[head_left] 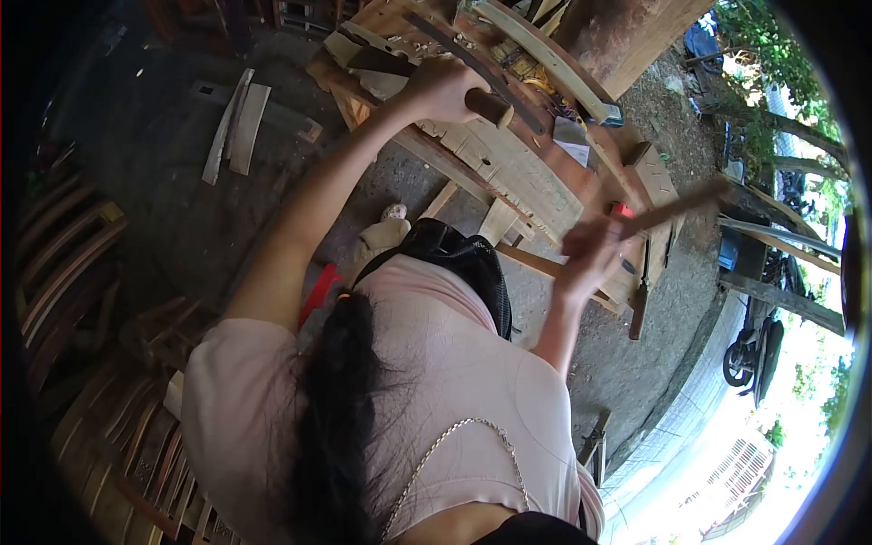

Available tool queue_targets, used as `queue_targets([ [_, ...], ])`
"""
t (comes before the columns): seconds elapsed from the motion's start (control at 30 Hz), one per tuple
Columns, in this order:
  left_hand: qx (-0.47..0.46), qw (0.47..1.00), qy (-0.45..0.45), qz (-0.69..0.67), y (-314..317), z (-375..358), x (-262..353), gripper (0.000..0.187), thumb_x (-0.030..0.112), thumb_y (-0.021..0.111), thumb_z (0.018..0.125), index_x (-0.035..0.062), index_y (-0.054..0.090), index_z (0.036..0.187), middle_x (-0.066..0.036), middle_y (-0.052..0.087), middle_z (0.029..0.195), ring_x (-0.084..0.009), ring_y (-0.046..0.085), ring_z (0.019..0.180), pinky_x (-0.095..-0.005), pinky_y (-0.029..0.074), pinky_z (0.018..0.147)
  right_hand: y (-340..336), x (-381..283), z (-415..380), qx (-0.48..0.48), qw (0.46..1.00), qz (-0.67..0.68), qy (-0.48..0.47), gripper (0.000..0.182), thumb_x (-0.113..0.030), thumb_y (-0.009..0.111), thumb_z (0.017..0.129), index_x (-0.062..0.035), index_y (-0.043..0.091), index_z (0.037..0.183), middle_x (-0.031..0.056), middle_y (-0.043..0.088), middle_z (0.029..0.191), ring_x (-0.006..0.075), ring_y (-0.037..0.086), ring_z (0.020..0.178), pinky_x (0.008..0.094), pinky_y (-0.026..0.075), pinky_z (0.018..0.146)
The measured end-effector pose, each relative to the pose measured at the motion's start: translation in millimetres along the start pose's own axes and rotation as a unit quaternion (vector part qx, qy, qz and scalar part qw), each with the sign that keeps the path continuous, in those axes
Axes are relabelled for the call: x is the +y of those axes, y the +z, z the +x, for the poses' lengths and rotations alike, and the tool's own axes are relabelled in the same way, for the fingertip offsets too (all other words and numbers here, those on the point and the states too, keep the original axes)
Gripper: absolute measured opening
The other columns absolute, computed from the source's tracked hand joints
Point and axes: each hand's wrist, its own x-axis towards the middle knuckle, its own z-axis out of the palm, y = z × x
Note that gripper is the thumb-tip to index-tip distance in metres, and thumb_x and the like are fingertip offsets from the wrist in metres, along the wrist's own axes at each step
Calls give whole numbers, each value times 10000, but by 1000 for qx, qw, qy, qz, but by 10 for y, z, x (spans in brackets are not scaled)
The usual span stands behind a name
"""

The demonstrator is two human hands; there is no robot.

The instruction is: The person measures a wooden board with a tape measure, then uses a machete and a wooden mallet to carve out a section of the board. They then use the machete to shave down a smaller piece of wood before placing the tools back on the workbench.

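Left hand (445, 86) gripping chisel handle (490, 107) against plank (518, 168) on desk (654, 177); right hand (590, 250) clenching mallet (677, 207) (blurred). Risk: glancing blow striking left fingers, chisel slipping.

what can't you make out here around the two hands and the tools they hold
- Head view: the chisel tip is hidden by the left hand.
- The mallet in the right hand is motion-blurred; its head shape is unclear.
- The workbench near edge is hidden by the person's own head and shoulders.
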Motion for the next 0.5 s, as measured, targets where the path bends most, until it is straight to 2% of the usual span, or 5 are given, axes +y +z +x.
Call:
queue_targets([
  [0.17,65,997,33,9,-48,56,-128,121,279,663,600,176,654,665,-43,622,619,-254,623,598,-370,496,573,517,-68,193,275,925,167,-200,397,-433,367,930,-137,425,672,-8,420,515,77,374,422,225,317,402],
  [0.23,42,999,18,20,-70,40,-152,225,287,697,602,179,690,799,-52,643,688,-247,633,693,-366,495,630,877,350,-211,-43,993,-69,-80,269,-277,460,920,-47,427,1056,29,440,610,98,428,480,230,362,425],
  [0.27,38,999,17,22,-95,24,-235,225,287,697,602,179,690,799,-52,643,688,-247,633,693,-366,495,630,891,308,-235,-43,994,-67,-77,269,-277,460,920,-47,427,1056,29,440,610,98,428,480,230,362,425],
  [0.33,18,999,1,29,-128,-6,-427,224,297,698,605,176,688,794,-55,644,693,-246,634,686,-366,495,622,832,150,-155,-97,980,-48,165,342,-247,520,901,-47,372,1136,-16,410,605,72,389,444,198,340,403],
  [0.5,38,999,17,8,-334,-17,-467,194,294,693,612,164,678,754,-60,638,674,-259,629,660,-369,489,610,585,-317,313,163,983,-47,-66,360,-431,419,917,-98,447,783,-21,385,548,66,376,430,216,283,386],
])
